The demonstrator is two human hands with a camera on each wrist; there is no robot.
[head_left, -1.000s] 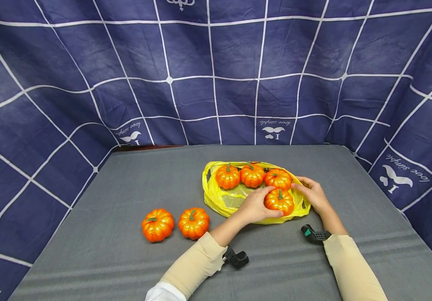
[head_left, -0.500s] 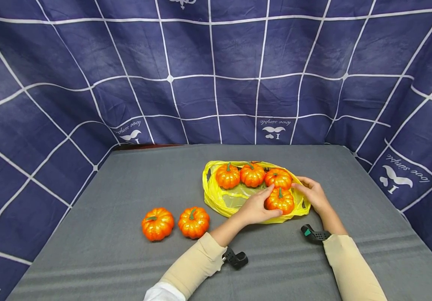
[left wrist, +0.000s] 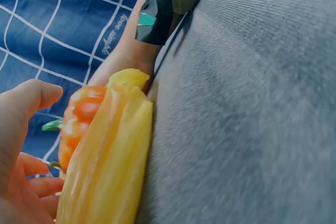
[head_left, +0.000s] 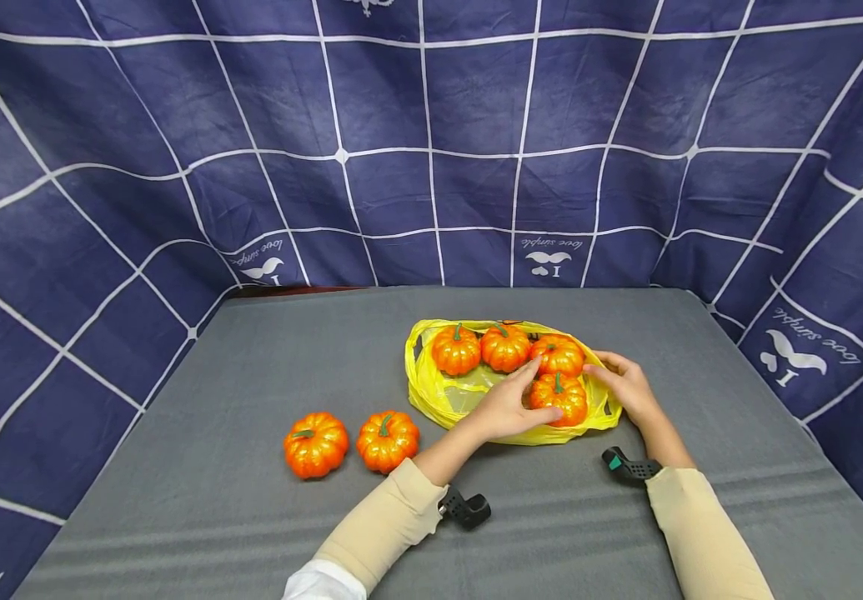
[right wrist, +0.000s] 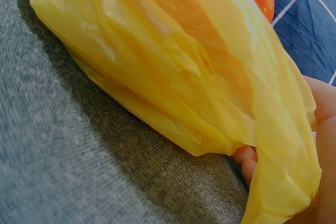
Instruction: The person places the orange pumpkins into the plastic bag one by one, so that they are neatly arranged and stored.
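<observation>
Bag (head_left: 431, 392) of thin yellow plastic lies on the desk (head_left: 251, 367), a little right of centre and well in from the far edge, its mouth gaping upward. Inside, three pumpkins stand along the rim nearest the desk's far edge: the left one (head_left: 456, 351), the middle one (head_left: 505, 348) and the right one (head_left: 557, 356). A fourth, the front pumpkin (head_left: 568, 404), sits before the right one. Two more are out on the desk, toward its left edge: the outer pumpkin (head_left: 316, 446) and, nearer the bag, the inner pumpkin (head_left: 388, 442). Of the two hands, the left hand (head_left: 506, 407) is at the front pumpkin with thumb and fingers spread and nothing gripped; the left wrist view shows its thumb clear of the fruit. The right hand (head_left: 626, 387) grasps the bag's rim on the side facing the desk's right edge. The step in hand seems to be the end of a placement, four pumpkins in and two to go. The next move probably calls for lifting the left hand out without catching the film, then reaching toward the left edge for the inner pumpkin. The bag's front left part looks roomy enough to take it, provided the right hand steadies the rim.
</observation>
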